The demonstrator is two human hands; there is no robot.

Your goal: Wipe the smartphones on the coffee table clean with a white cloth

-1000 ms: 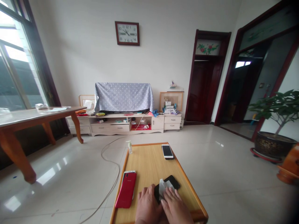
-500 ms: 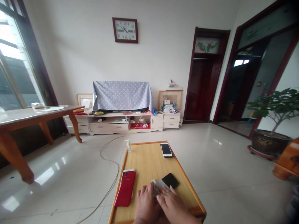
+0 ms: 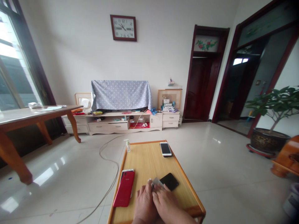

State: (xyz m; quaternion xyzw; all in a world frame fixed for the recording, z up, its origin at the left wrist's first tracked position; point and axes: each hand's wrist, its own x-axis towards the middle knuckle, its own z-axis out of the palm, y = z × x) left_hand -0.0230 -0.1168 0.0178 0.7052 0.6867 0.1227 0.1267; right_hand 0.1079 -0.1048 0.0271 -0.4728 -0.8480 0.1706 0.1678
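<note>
A black phone (image 3: pixel 170 181) lies slantwise on the small wooden table (image 3: pixel 149 158), its far right part bare. My left hand (image 3: pixel 145 199) holds the phone's near left end, fingers curled together; that end is covered by my hands. Close beside it, my right hand (image 3: pixel 163 199) presses a crumpled white tissue (image 3: pixel 158 181) against the phone, most of the tissue being under the fingers. To the left, a red phone (image 3: pixel 125 189) lies face down, overlapping a white phone (image 3: pixel 131 171) beneath it.
A white phone with a dark screen (image 3: pixel 165 149) lies at the table's far right corner. Near the far left corner stands a small clear pump bottle (image 3: pixel 128 146). A cable (image 3: pixel 114 177) runs over the floor on the left. One potted plant (image 3: pixel 268 140) stands at right.
My right hand has slid the tissue left along the black phone towards my left hand, baring more of the phone's far right end. The left hand stays at the near end.
</note>
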